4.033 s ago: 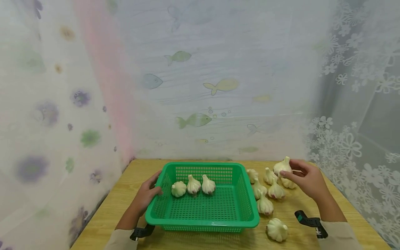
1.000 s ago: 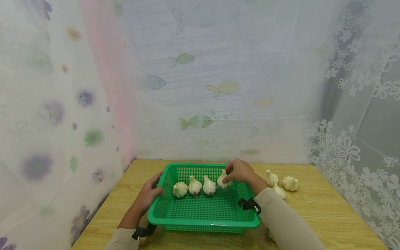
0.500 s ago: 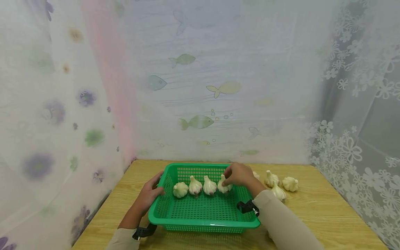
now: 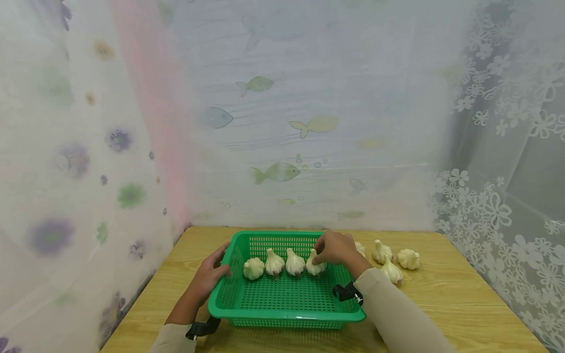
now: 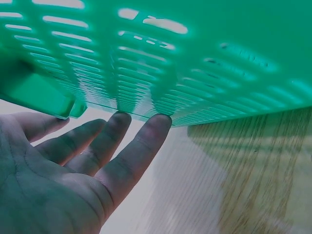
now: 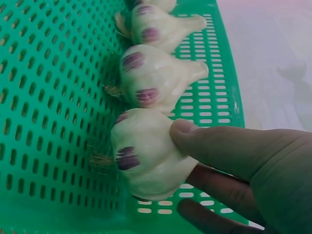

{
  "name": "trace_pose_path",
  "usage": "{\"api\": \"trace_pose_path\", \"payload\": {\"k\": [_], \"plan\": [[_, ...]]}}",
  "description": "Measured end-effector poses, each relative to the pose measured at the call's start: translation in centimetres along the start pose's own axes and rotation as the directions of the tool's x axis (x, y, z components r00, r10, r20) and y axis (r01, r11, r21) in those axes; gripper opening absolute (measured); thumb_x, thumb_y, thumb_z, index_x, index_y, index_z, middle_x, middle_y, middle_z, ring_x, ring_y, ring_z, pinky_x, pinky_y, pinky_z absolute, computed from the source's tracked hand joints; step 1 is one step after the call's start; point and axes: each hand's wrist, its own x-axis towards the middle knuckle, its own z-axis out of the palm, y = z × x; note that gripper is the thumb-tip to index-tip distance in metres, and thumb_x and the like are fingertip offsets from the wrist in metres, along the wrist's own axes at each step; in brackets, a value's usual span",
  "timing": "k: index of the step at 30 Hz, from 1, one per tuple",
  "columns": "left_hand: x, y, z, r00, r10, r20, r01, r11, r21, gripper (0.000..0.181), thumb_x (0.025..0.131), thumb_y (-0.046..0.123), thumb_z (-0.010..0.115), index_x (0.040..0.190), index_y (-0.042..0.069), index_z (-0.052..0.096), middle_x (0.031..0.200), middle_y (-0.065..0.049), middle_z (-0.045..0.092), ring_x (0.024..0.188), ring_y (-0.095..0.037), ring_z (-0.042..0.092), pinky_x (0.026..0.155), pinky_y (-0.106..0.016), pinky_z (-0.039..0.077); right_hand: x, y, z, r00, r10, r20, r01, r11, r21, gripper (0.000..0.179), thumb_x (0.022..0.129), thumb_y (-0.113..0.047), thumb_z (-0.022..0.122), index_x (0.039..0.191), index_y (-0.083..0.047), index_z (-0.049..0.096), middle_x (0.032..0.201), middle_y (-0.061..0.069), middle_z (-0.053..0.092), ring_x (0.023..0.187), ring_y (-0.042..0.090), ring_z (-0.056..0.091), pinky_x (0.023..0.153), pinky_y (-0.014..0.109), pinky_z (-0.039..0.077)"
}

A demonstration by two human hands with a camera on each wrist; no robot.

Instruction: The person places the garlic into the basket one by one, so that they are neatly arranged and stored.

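Gripping basket (image 4: pixel 287 315) with left hand (image 4: pixel 210 272), likely for steadiness; pinching rightmost garlic (image 4: pixel 316 267) inside with right hand (image 4: pixel 337 248), likely for alignment.

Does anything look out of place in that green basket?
Only slightly: the leftmost garlic bulb has its stem turned leftward, while the other three bulbs in the green basket point theirs toward its far wall. Nothing looks spilled.

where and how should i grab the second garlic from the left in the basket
Probably pinch that garlic bulb by its neck, coming from above: the neck is slimmer than the round body and points toward the back of the green basket, while the left neighbour and right neighbour sit close, seemingly leaving little room around the body.
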Motion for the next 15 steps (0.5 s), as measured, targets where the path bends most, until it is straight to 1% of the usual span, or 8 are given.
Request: {"api": "trace_pose_path", "payload": {"k": [5,12,15], "plan": [[0.03,-0.1,0.01,1.0,0.001,-0.002,-0.001,1.0,0.002,0.085,0.088,-0.002,0.056,0.165,0.016,0.026,0.165,-0.022,0.034,0.144,-0.044,0.043,0.092,-0.039,0.051,-0.05,0.03,0.02,1.0,0.004,0.003,-0.004,1.0,-0.019,0.017,0.078,-0.037,0.089,0.093,-0.032,0.082,0.09,-0.017,0.075,0.086,0.009,0.065,0.1,0.057,0.039],[-0.06,-0.13,-0.01,1.0,0.001,0.002,-0.001,1.0,0.004,0.085,0.088,-0.001,0.057,0.166,0.017,0.026,0.166,-0.022,0.033,0.144,-0.044,0.043,0.091,-0.039,0.051,-0.11,0.1,-0.03,1.0,0.011,0.021,-0.01,0.999,-0.037,0.021,0.076,-0.039,0.091,0.095,-0.034,0.082,0.104,-0.015,0.077,0.098,0.014,0.068,0.106,0.059,0.036],[-0.16,-0.04,-0.02,1.0,0.005,0.011,-0.005,1.0,0.007,0.085,0.088,0.0,0.057,0.166,0.017,0.025,0.167,-0.021,0.032,0.146,-0.043,0.041,0.092,-0.038,0.05,-0.22,0.1,-0.07,1.0,0.003,0.031,-0.001,0.999,-0.054,0.023,0.074,-0.04,0.091,0.095,-0.036,0.082,0.104,-0.015,0.076,0.098,0.013,0.067,0.107,0.059,0.036]]}}
